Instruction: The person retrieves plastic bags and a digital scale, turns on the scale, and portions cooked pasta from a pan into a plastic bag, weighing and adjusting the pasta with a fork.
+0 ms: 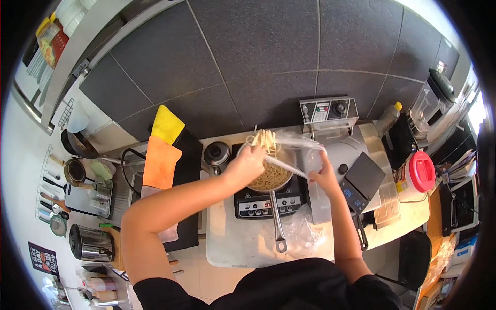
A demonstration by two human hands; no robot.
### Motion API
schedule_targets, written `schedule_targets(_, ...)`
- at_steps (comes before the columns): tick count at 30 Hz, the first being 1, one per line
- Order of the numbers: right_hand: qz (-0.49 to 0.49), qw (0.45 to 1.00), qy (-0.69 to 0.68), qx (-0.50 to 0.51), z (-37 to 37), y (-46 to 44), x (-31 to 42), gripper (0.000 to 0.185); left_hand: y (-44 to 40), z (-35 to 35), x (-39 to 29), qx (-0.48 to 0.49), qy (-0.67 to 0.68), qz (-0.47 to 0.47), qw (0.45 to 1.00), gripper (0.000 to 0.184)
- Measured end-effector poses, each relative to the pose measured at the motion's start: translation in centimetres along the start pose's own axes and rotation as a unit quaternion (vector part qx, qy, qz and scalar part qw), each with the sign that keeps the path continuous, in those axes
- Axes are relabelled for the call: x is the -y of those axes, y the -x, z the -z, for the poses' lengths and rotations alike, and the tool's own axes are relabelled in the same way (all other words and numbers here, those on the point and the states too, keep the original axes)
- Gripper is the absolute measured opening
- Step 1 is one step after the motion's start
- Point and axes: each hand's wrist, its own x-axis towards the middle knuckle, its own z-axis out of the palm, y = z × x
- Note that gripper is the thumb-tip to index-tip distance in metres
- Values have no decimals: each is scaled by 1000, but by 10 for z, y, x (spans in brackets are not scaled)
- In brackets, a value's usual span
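My left hand is closed around a bunch of pale noodle strands, held above the pan's far side. Below it, a long-handled steel pan holds noodles and sits on a black electric cooktop. To the right, my right hand pinches a clear plastic bag, which stretches across toward the strands over the pan. My left hand hides part of the bunch and the pan's left rim.
A crumpled clear bag lies right of the pan handle. A lidded pot stands left of the cooktop. On the right are an appliance with a control box, a black scale and a red-lidded tub.
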Motion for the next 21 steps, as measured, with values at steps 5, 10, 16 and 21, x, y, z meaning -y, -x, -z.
schedule_targets(5,169,973,-155,-5,-12,5,39,87,4,-3,2,39,25,22,999,10)
schedule_targets(10,178,980,-93,9,-14,3,61,87,13,0,4,-1,-8,83,996,10)
schedule_targets(16,110,976,-184,40,-26,7,43,91,25,-10,-8,28,49,102,993,13)
schedule_targets(21,66,977,-177,96,-18,1,53,94,26,-19,-14,9,183,176,967,21)
